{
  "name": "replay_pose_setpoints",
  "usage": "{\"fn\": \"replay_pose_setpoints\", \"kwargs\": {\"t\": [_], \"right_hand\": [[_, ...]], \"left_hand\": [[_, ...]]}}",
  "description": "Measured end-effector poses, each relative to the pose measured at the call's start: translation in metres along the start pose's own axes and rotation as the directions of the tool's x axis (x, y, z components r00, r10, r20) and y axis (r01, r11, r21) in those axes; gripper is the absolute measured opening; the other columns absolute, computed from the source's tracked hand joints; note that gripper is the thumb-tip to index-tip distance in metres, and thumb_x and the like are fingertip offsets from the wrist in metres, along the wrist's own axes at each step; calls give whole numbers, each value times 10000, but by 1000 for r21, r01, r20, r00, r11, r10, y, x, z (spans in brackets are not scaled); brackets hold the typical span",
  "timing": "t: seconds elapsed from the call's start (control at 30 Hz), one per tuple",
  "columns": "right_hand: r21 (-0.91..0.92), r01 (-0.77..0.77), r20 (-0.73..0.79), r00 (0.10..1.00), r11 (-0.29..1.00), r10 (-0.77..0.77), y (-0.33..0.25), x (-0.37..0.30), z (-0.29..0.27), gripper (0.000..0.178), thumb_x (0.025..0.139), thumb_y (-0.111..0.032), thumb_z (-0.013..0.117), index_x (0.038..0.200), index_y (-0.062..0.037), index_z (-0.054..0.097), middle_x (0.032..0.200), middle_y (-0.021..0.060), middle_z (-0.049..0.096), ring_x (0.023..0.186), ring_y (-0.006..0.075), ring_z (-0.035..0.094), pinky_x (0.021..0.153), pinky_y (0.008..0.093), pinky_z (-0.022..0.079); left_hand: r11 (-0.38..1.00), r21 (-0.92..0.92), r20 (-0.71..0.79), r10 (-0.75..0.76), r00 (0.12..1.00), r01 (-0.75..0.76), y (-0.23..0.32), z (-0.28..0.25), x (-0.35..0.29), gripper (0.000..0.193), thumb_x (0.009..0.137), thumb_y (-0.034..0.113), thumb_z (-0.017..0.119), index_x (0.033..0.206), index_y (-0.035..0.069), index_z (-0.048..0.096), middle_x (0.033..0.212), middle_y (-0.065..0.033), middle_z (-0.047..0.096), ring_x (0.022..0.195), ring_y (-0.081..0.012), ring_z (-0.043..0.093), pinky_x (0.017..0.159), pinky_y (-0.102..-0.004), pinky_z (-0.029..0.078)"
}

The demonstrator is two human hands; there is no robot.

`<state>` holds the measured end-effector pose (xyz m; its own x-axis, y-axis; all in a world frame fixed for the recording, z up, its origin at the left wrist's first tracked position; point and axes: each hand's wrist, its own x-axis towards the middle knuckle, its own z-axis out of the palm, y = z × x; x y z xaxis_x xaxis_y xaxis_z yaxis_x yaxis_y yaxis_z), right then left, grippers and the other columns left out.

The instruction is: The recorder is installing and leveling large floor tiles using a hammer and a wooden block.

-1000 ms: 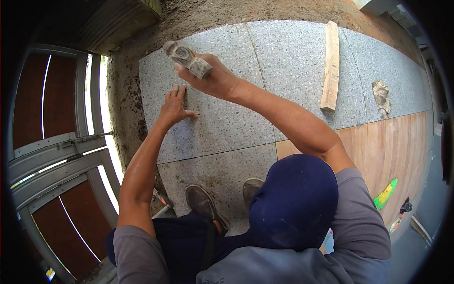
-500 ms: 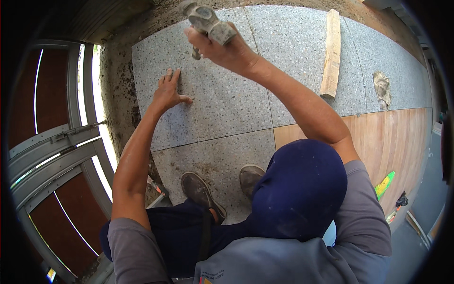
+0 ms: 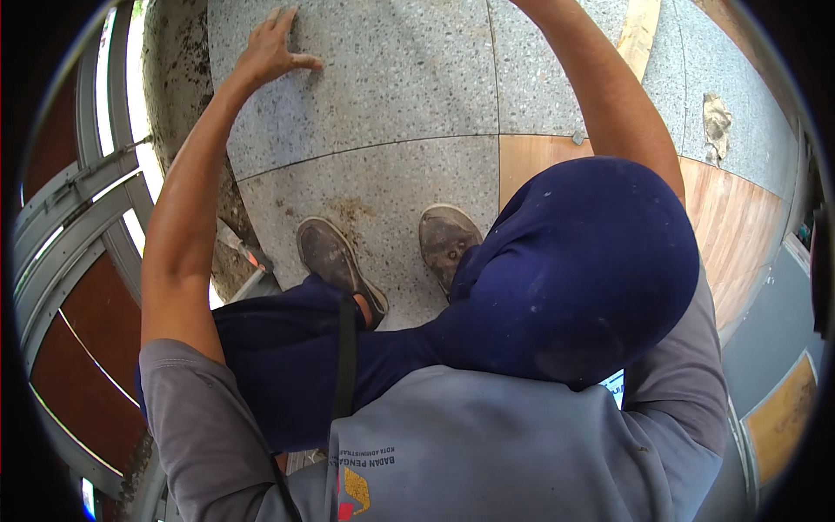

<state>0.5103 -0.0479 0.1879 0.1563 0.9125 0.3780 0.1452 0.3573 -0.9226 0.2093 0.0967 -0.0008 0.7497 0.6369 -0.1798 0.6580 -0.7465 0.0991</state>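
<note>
While the person crouches on the floor, the left hand [image 3: 271, 50] lies flat with fingers spread on the grey speckled tile [image 3: 391, 78]. The right arm [image 3: 609, 96] goes up past the top edge, so its hand is hidden. Two dusty shoes [image 3: 448, 239] stand on the next tile.

Left hand [image 3: 270, 52] lies flat, fingers spread, on the grey speckled stone floor tile [image 3: 391, 78]; right arm extends beyond the upper frame edge.
</note>
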Motion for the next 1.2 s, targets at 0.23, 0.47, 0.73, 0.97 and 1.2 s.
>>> {"fn": "replay_pose_setpoints", "kwargs": {"t": [0.23, 0.47, 0.73, 0.97, 1.2], "right_hand": [[-60, 85, 47, 996, 995, -82, 4, -11, 27, 245, 1032, -194, 570, 851, -28, 574, 638, 44, 602, 546, 129, 645, 468, 283, 537], [-116, 68, 193, 980, 991, -44, 21, -21, 45, 80, 997, -140, 580, 989, -62, 566, 777, 23, 578, 660, 111, 605, 554, 280, 508], [-840, 541, 501, 802, 41, -324, 69, -28, 49, 320, 919, -159, 600, 1238, -141, 579, 930, 10, 533, 805, 128, 523, 658, 276, 425], [-837, 450, 545, 648, -310, -532, 61, -24, 58, 295, 913, -168, 639, 1205, -149, 601, 924, 4, 541, 801, 127, 532, 647, 281, 433], [-351, 146, 278, 959, 925, -45, 43, -20, 64, 218, 946, -158, 645, 1161, -129, 619, 954, 16, 590, 790, 127, 553, 617, 264, 438]], "left_hand": [[966, -167, 321, -134, 938, 196, 56, -54, -9, 1286, 676, 558, 915, 1642, 102, 200, 1708, -210, 121, 1558, -420, 155, 1261, -534, 235], [961, -210, 306, -110, 946, 179, 56, -48, -11, 1249, 676, 551, 915, 1633, 103, 249, 1705, -213, 140, 1550, -425, 179, 1256, -519, 254], [979, -174, 222, -65, 973, 105, 52, -40, -7, 1212, 661, 536, 917, 1601, 63, 316, 1649, -254, 274, 1504, -445, 278, 1222, -523, 309], [977, -173, 238, -78, 968, 121, 51, -48, -11, 1187, 672, 519, 912, 1601, 80, 319, 1646, -246, 282, 1494, -439, 299, 1208, -520, 333], [972, -195, 265, -75, 961, 130, 50, -48, -9, 1157, 663, 511, 918, 1577, 87, 347, 1605, -234, 342, 1466, -442, 336, 1186, -528, 356]]}}
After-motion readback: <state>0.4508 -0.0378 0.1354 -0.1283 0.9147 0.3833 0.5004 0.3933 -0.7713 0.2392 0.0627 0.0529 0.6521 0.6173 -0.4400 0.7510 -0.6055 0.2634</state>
